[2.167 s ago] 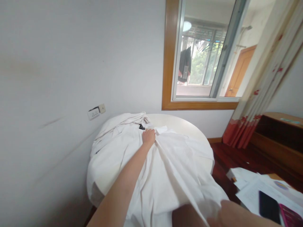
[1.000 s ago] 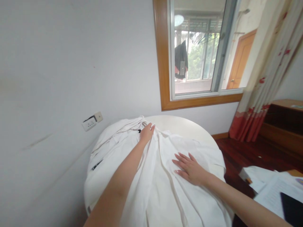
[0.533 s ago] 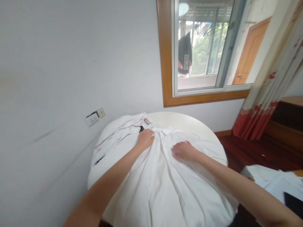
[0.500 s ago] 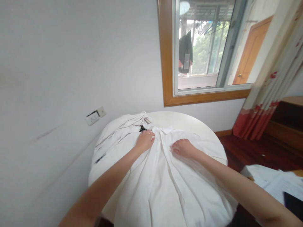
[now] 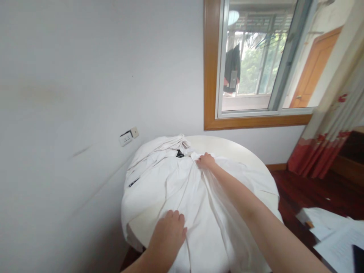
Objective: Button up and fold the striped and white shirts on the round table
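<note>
A white garment (image 5: 182, 189) lies spread in loose folds over a round white table (image 5: 227, 143), its near part hanging toward me. A small black patch with pale lines (image 5: 180, 153) shows near its far edge. My right hand (image 5: 206, 161) pinches the cloth at that far end, just right of the patch. Closer to me, my left hand (image 5: 170, 229) lies on the near folds with its fingers curled into the fabric. Its fingertips are partly hidden.
A white wall with a socket (image 5: 125, 138) borders the table on the left and behind. The wood-framed window (image 5: 256, 121) and a red-and-cream curtain (image 5: 309, 151) are at right. Papers (image 5: 338, 235) and a dark flat object (image 5: 358, 256) lie at lower right.
My left hand has come back from the far edge to the near folds. My right hand has moved slightly farther and taken the cloth near the patch. The view has shifted left.
</note>
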Tool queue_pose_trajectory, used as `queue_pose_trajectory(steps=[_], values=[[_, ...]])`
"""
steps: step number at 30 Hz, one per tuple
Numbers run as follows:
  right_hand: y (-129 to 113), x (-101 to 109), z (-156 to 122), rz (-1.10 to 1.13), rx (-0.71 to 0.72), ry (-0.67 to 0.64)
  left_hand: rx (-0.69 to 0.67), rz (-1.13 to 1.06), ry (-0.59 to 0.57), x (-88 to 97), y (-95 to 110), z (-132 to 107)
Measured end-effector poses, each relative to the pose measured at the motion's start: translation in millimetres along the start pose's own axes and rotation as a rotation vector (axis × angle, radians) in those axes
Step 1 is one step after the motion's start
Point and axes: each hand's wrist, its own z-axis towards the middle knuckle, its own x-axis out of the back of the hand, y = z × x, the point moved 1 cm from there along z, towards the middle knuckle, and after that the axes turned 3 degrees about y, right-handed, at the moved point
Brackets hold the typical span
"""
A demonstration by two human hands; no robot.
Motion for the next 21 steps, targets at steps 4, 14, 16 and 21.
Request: queue_pose_trajectory(steps=[4, 14, 16, 21], values=[[-7, 1, 8, 0.03, 0.012, 0.024, -0.053, 0.006, -0.051, -0.5, -2, -13], [-14, 46, 45, 0.035, 0.093, 0.105, -0.279, -0.389, 0.229, 64.3, 25, -5], [-12, 48, 43, 0.01, 0.129, 0.087, -0.332, -0.343, 0.249, 56.3, 50, 2], [-2, 21, 19, -0.056, 0.124, 0.026, -0.438, -0.157, 0.173, 6.5, 84, 4]])
